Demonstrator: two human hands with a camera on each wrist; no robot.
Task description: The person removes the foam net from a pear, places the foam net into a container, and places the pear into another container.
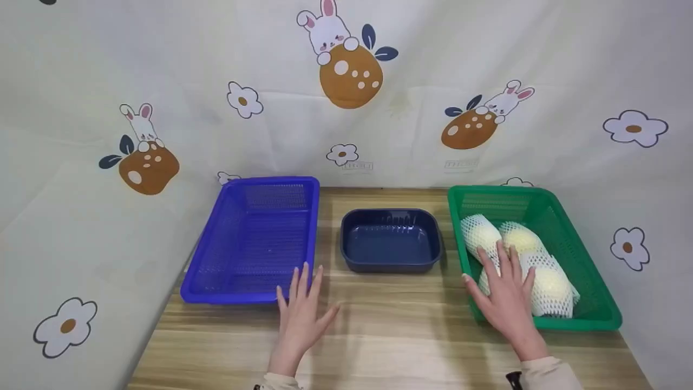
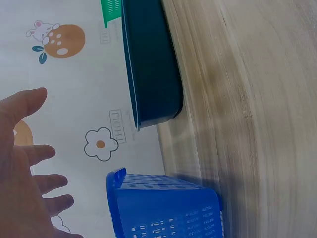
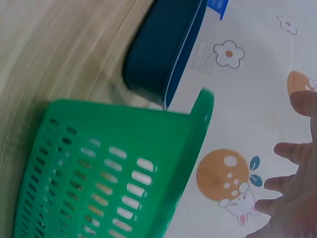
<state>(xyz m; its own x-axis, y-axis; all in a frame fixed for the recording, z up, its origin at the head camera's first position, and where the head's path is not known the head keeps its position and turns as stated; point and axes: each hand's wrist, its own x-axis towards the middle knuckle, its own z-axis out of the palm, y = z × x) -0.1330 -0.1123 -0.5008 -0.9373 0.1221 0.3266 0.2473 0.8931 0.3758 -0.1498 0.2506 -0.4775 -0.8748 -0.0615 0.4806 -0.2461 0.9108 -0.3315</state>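
Note:
My right hand (image 1: 507, 300), fingers spread, is over the near left part of a green plastic basket (image 1: 593, 271). Inside it lie several pale round fruits in white foam netting (image 1: 551, 287); their kind is hidden by the netting. In the head view the fingers overlap the fruit, and whether they touch cannot be told. My left hand (image 1: 302, 319) is spread near the front right corner of a blue plastic basket (image 1: 246, 298), which has nothing in it. Between the baskets sits a dark blue rectangular dish (image 1: 391, 267), also with nothing inside.
All three containers stand on a wood-grain table (image 1: 379, 330). A pale cloth (image 1: 411, 135) printed with rabbits and flowers hangs behind and along both sides. The baskets' raised rims stand higher than the tabletop.

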